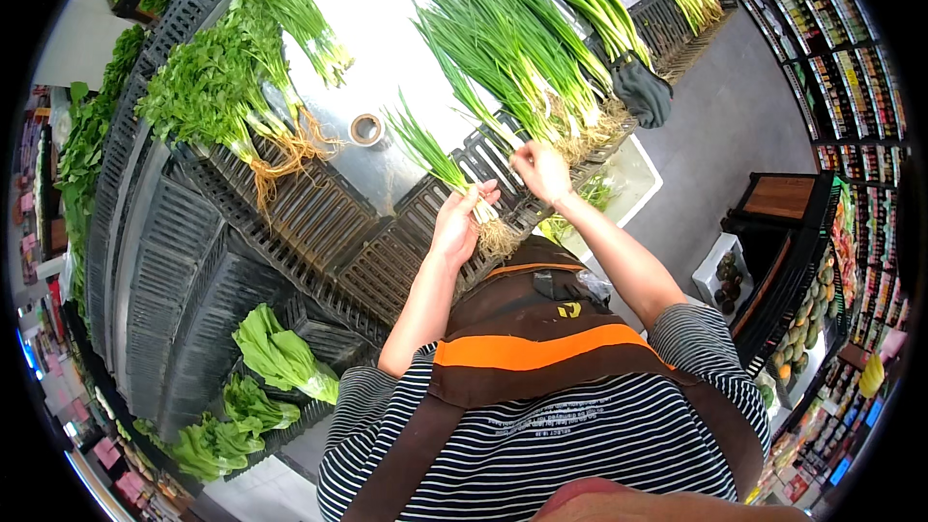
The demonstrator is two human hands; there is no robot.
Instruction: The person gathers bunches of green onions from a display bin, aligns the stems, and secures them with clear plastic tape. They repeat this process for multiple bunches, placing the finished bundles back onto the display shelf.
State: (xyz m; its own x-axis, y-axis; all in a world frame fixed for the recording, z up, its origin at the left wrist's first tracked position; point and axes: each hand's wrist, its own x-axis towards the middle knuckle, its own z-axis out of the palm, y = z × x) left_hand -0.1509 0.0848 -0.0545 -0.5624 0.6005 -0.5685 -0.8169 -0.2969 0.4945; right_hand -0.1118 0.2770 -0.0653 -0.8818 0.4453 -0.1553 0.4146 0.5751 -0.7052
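Observation:
My left hand [458,221] is closed round a small bunch of green onions [435,156], its white stems and rooty ends hanging over the edge of a black slatted crate. To the right, my right hand [540,172] has its fingers bent at the white end of another green onion [500,127]; whether it grips the stem is unclear. Beyond it a large heap of green onions [500,43] lies with roots towards me. A roll of tape [366,130] stands on the metal tabletop [341,112]. Left of it lie rooted leafy bunches, probably celery [210,90], and a tied green bunch [308,22].
Black slatted crates [290,225] line the table's near side. A dark cloth or glove [641,90] hangs at the right edge. Below is a white bin [631,188] with green scraps. Leafy lettuce [279,351] sits lower left; a wooden-sided produce stand [779,196] is at right.

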